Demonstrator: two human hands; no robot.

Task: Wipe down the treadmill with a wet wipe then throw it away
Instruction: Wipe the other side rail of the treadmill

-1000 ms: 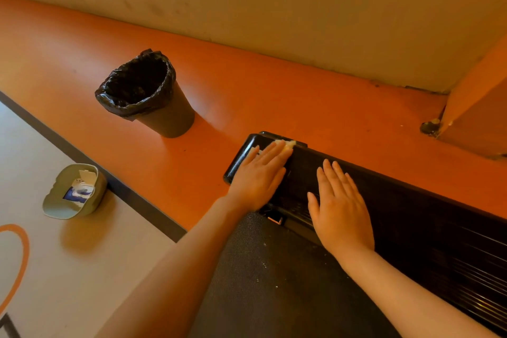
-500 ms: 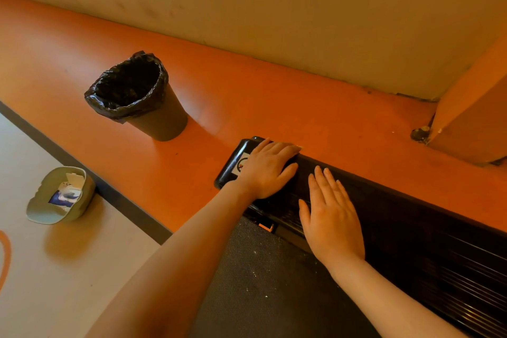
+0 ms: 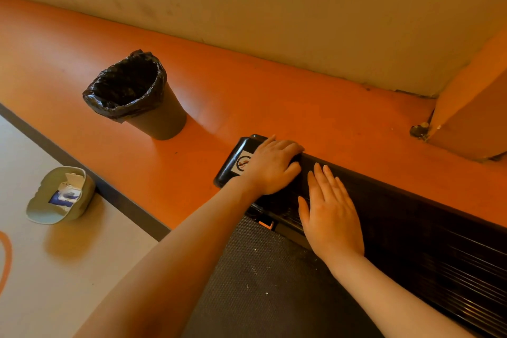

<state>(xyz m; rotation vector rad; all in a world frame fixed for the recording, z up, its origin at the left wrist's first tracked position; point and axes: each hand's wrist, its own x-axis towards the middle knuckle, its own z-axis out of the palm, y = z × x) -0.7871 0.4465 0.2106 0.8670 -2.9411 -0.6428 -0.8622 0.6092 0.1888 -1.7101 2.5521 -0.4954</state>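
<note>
Wiping is under way. Nearest, the right hand (image 3: 330,217) lies flat, fingers straight, on the treadmill (image 3: 428,233) cover. Just beyond, the left hand (image 3: 274,163) curls over the corner; the wipe is hidden, presumably beneath it. Next, probably more strokes, then the far-left bin (image 3: 131,96).

An orange floor strip (image 3: 274,96) runs along the beige wall (image 3: 274,8). A dark line (image 3: 115,195) borders it, with pale grey floor (image 3: 68,269) on the near side. On that grey floor lies part of an orange painted curve (image 3: 6,258). At the right, an orange door (image 3: 472,118) stands at the wall's corner, with 1 small metal fitting (image 3: 418,129) at its foot.
</note>
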